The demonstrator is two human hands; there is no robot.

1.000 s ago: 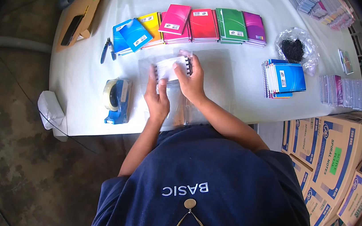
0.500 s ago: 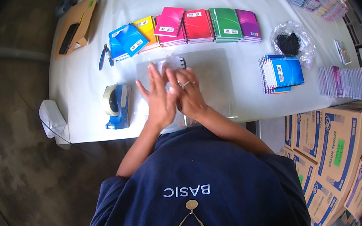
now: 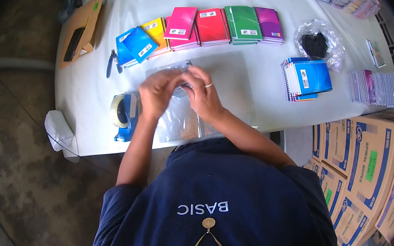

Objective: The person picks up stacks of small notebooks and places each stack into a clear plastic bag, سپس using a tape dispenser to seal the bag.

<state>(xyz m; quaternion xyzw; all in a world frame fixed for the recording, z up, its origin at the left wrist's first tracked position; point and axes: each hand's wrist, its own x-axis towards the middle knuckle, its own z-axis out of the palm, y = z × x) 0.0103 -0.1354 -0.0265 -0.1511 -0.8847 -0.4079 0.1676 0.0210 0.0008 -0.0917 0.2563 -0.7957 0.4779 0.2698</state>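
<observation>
Both my hands meet over a clear plastic bag (image 3: 178, 118) lying on the white table (image 3: 258, 101) in front of me. My left hand (image 3: 154, 91) pinches the bag's upper edge with curled fingers. My right hand (image 3: 204, 94), with a ring on one finger, grips the same edge just beside it. The bag's lower part lies flat toward the table's near edge. Whatever is inside the bag is hidden by my fingers.
A blue tape dispenser (image 3: 124, 114) sits left of my hands. Coloured spiral notebooks (image 3: 203, 26) lie in a row beyond them, a blue stack (image 3: 306, 79) to the right, a bag of dark small items (image 3: 317, 44) behind. Cardboard boxes (image 3: 362, 166) stand right of the table.
My hands have drawn together and closed on the bag's top edge. One second ago they lay flatter and farther apart on the bag.
</observation>
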